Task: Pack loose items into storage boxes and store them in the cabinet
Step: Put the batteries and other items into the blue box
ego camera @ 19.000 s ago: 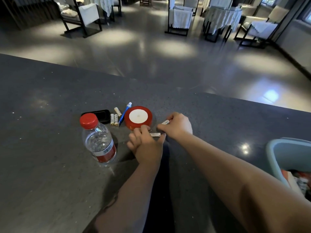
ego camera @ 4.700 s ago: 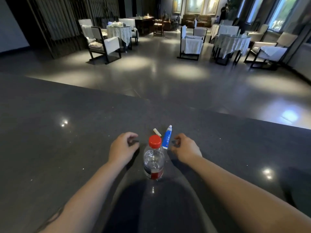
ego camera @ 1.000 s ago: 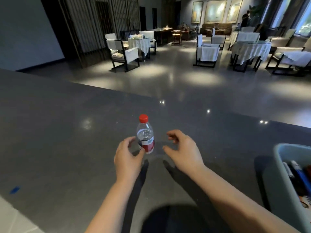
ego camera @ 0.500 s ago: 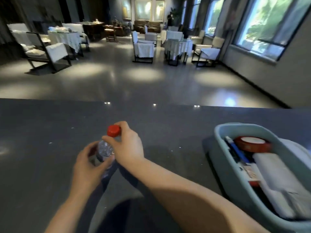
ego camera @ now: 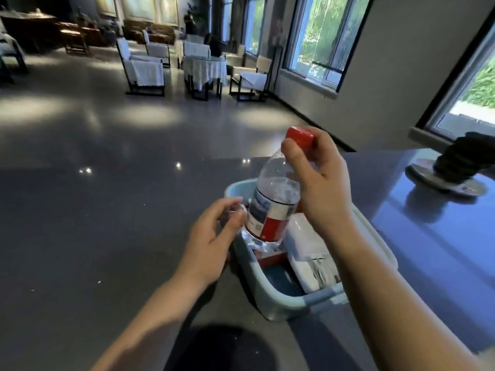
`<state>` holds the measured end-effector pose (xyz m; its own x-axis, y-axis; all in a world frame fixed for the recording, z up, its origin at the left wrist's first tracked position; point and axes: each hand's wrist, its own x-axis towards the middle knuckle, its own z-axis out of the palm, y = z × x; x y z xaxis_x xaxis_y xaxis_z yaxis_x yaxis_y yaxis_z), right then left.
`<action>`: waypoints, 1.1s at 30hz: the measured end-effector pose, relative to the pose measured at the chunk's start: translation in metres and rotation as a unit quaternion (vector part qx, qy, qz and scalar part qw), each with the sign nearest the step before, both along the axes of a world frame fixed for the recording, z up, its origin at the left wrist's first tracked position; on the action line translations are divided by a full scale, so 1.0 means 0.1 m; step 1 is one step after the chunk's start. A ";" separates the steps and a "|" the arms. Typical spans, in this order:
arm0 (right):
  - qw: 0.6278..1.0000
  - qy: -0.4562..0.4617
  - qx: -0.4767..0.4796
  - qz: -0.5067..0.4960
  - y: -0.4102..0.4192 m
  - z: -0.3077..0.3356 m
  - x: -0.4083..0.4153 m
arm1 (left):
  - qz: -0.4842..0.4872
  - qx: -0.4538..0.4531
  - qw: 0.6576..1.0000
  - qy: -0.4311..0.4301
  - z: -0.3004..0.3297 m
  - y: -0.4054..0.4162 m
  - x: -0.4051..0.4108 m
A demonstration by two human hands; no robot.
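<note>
Water bottle (ego camera: 270,207) in right hand (ego camera: 318,180)

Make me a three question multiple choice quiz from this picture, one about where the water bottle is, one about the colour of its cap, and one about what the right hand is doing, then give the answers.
1. Where is the water bottle?
A. Lying flat on the countertop
B. Over the open storage box, its base down among the contents
C. On the floor

2. What colour is the bottle's cap?
A. Red
B. Blue
C. White

3. What is the right hand doing?
A. Resting flat on the countertop
B. Gripping the lid of the box
C. Gripping the bottle at its neck and cap

Answers:
1. B, the bottle stands nearly upright with its lower end inside the light blue box.
2. A, the cap above the fingers is plainly red.
3. C, its fingers wrap the neck just under the cap, while the left hand is open beside the label.
</note>
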<state>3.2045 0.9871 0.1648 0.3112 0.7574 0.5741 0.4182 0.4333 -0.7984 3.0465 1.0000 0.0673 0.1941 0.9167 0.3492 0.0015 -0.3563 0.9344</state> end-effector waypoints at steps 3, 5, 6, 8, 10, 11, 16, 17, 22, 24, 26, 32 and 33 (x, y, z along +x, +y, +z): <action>0.993 -0.047 -0.106 0.029 -0.02 -0.20 0.36 | 0.020 -0.014 1.000 0.008 -0.14 0.03 0.27; 0.984 -0.076 -0.156 0.045 -0.02 -0.42 0.46 | 0.052 -0.010 0.996 0.072 -0.25 0.07 0.38; 0.982 -0.070 -0.166 0.055 -0.01 -0.52 0.49 | 0.067 -0.009 0.993 0.102 -0.30 0.09 0.42; 0.977 -0.072 -0.189 0.066 0.05 -0.70 0.52 | 0.088 0.004 0.986 0.139 -0.36 0.10 0.50; 0.960 -0.127 -0.242 0.066 0.14 -0.86 0.52 | 0.098 0.012 0.982 0.159 -0.40 0.11 0.55; 0.949 -0.153 -0.267 0.067 0.16 -0.94 0.50 | 0.100 0.016 0.981 0.167 -0.43 0.11 0.56; 0.925 -0.253 -0.281 0.032 0.27 -1.16 0.43 | 0.115 0.030 0.973 0.198 -0.53 0.13 0.57; 0.923 -0.265 -0.277 0.024 0.29 -1.18 0.43 | 0.118 0.028 0.971 0.204 -0.55 0.14 0.57; 0.930 -0.204 -0.302 0.052 0.30 -1.27 0.41 | 0.111 0.025 0.960 0.255 -0.55 0.29 0.55; 0.946 -0.200 -0.256 0.020 0.18 -1.25 0.47 | 0.098 0.019 0.954 0.283 -0.53 0.40 0.53; 0.958 -0.198 -0.208 -0.021 -0.03 -1.22 0.55 | 0.081 0.014 0.940 0.331 -0.50 0.55 0.50; 0.924 -0.303 -0.209 -0.104 -0.76 -1.32 0.37 | 0.025 0.024 0.901 0.433 -0.35 1.16 0.51; 0.931 -0.281 -0.196 -0.127 -0.84 -1.34 0.30 | 0.018 0.025 0.899 0.437 -0.34 1.24 0.50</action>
<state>3.2343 0.9033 0.0309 0.2432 0.8859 0.3949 0.8670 -0.0160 -0.4981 3.0965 1.1240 0.0333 0.3851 0.9152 0.1189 0.7395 -0.3831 0.5535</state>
